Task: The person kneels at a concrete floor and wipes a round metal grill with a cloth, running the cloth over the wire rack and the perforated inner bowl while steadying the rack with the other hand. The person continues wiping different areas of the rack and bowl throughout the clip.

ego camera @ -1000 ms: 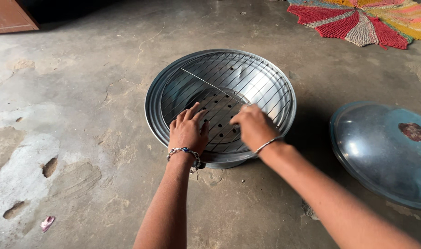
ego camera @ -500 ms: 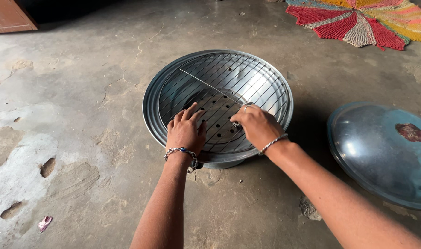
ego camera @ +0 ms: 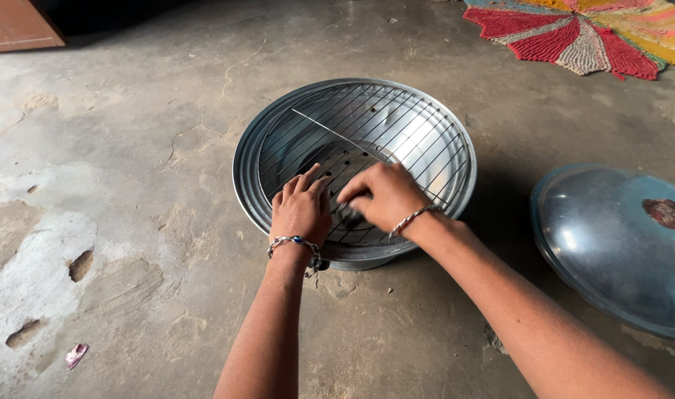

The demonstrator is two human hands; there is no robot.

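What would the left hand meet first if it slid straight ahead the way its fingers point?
The left hand lies on the wire rack; straight ahead it would probably cross that rack to the metal basin's far rim, though depth is unclear.

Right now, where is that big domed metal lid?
In the head view the domed metal lid lies on the concrete floor at the right edge, to the right of the round metal basin, beyond the right hand.
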